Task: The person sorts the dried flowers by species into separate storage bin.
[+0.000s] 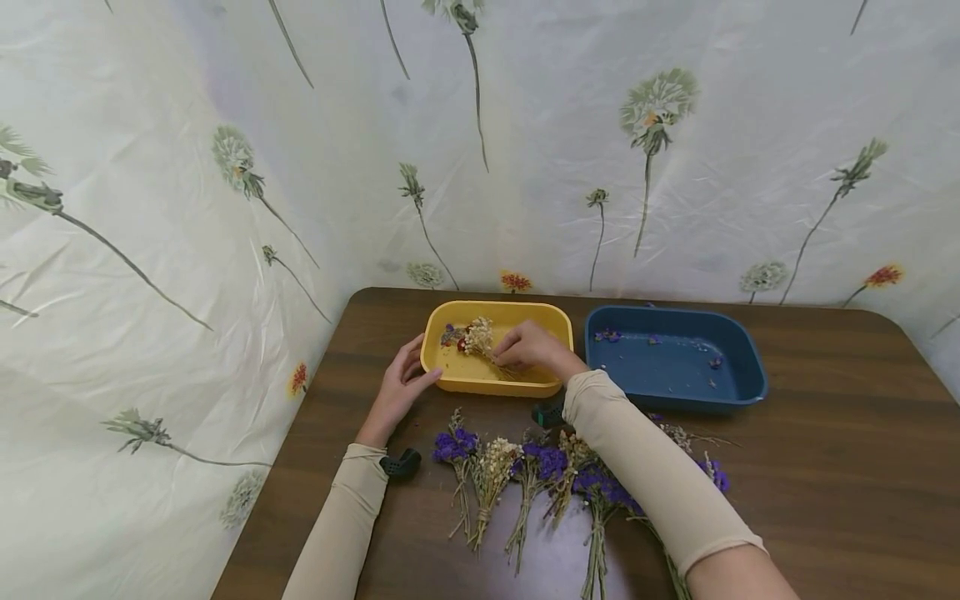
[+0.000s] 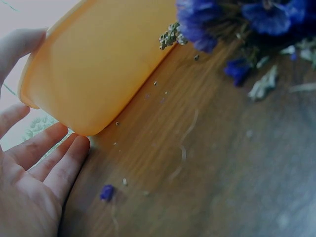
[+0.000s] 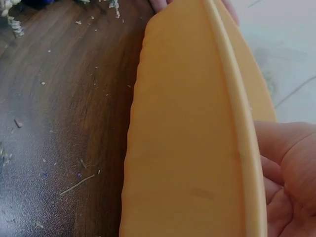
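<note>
On brown table [image 1: 832, 417], far side: pinching pale bouquet [image 1: 477, 337] by stems with right hand [image 1: 528, 345], inside yellow tray [image 1: 487, 387]; bracing left end with left hand [image 1: 397, 387] wide; could crumble dry-looking bouquet by squeezing.

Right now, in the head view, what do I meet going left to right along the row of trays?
Left hand, heads of the cream flower bundle inside the yellow tray, right hand, blue tray.

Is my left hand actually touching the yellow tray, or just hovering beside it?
Touching. The left wrist view shows it: your left hand has its thumb on the rim of the yellow tray and fingertips against its lower corner.
</note>
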The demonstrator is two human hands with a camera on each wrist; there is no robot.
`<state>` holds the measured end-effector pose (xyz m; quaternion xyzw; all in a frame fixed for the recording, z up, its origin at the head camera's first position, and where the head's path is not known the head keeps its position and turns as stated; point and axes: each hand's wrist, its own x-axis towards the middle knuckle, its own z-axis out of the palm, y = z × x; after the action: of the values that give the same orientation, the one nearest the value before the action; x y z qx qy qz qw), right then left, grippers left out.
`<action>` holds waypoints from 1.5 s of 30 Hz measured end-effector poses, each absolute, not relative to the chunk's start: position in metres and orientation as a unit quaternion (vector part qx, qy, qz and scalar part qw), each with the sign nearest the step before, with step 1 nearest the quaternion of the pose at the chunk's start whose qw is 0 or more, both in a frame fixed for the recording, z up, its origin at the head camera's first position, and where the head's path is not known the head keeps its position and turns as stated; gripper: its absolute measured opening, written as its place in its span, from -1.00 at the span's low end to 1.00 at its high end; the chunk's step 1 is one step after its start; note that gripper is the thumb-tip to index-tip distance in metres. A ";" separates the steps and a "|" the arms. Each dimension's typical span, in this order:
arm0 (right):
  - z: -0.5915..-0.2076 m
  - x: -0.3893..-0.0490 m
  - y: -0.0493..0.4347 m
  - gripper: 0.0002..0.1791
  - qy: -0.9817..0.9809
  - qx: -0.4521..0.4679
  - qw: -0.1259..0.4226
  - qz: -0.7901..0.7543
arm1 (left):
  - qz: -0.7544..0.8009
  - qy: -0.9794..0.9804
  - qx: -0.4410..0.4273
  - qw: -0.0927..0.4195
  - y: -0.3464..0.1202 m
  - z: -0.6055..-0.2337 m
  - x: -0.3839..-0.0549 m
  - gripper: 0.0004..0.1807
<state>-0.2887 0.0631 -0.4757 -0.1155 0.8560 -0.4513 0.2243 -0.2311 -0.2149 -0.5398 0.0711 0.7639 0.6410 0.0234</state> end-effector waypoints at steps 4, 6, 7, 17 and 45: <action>-0.478 -0.288 0.063 -0.74 0.858 -0.116 0.224 -0.447 | 0.641 0.764 0.070 0.023 -0.214 -0.540 -0.231 -0.23; -0.478 -0.288 0.064 -0.73 0.859 -0.118 0.223 -0.446 | 0.642 0.763 0.071 0.023 -0.214 -0.540 -0.231 -0.23; -0.478 -0.287 0.064 -0.73 0.859 -0.119 0.222 -0.446 | 0.642 0.763 0.070 0.023 -0.214 -0.540 -0.231 -0.22; -0.470 -0.282 0.067 -0.68 0.856 -0.114 0.221 -0.452 | 0.642 0.763 0.072 0.024 -0.214 -0.539 -0.232 -0.23; -0.435 -0.210 0.077 -0.80 0.876 -0.143 0.141 -0.440 | 0.638 0.766 0.077 0.022 -0.216 -0.540 -0.230 -0.22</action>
<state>-0.2096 0.0771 -0.4347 -0.1429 0.8755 -0.4397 0.1406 -0.2304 -0.2157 -0.5399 0.0771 0.7660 0.6378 0.0225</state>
